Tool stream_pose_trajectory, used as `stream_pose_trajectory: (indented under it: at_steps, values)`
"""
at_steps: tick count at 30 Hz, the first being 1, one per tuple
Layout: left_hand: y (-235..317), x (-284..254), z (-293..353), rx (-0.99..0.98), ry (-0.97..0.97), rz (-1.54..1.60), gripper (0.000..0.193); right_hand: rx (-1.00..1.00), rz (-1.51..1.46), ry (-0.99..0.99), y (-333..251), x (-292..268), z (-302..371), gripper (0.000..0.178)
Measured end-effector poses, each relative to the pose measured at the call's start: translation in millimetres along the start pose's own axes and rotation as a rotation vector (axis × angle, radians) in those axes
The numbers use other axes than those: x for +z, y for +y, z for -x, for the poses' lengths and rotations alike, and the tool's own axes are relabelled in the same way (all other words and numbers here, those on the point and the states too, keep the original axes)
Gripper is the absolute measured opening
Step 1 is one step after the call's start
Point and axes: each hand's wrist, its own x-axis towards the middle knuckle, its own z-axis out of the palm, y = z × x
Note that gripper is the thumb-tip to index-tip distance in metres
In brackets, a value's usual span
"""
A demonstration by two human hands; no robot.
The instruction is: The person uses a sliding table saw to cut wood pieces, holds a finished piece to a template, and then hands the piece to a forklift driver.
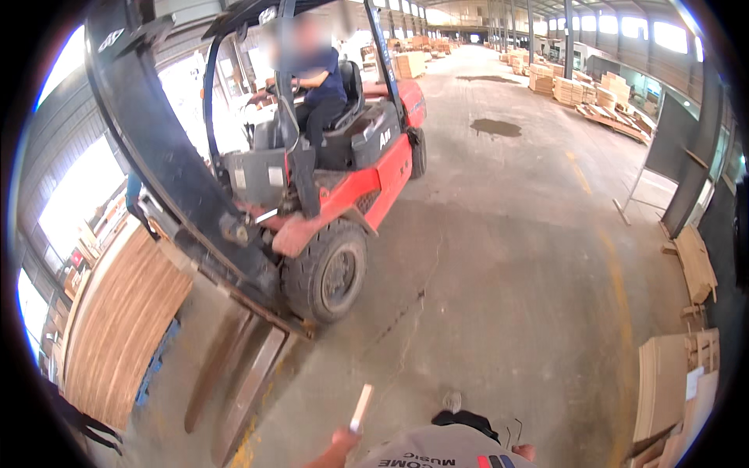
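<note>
My left hand [343,439] is closed around the lower end of a short, flat wooden strip [362,405]. Pale wood points up and away from my fingers, and a whitish patch shows close to the grip. At the lower edge, beside my light printed shirt [421,451], only a small part of my right hand [525,451] appears; its fingers are too hidden to read. Ahead on the left stands a red and black forklift [367,175], its two forks [253,386] low near the floor. A person [320,86] in dark clothes sits in its seat.
Left of the forks, a tall stack of wooden boards [129,320] rests on a blue pallet [158,363]. Cardboard-coloured panels [663,382] lean along the right side, near a dark post [694,156]. Timber stacks [573,90] line the hall farther off, and a dark wet patch [495,127] marks the floor.
</note>
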Motion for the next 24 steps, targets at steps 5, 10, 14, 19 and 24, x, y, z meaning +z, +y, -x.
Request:
stream_pose_trajectory:
  at_steps: [5, 10, 14, 19, 24]
  values:
    - [73.2, -9.6, -35.1, 0.039, -0.037, 0.115, 0.043, -0.309, 0.100, 0.049, -102.3, -53.6, -178.5, 0.027]
    - [192.5, -71.2, -92.0, 0.001, 0.008, 0.193, 0.038, -0.257, -0.361, 0.053, -316.0, -206.9, -334.0, 0.028]
    - [255.3, -130.0, -186.7, -0.089, -0.053, 0.230, 0.055, -0.250, -0.518, 0.101, -427.1, -212.5, -432.8, 0.031]
    - [310.7, -167.8, -346.3, -0.113, 0.011, 0.135, 0.064, -0.303, -0.289, 0.142, -467.9, -196.5, -496.9, 0.031]
    - [475.5, -386.0, -353.5, 0.101, 0.163, 0.223, 0.049, -0.210, -0.062, -0.099, -435.7, -149.5, -571.3, 0.023]
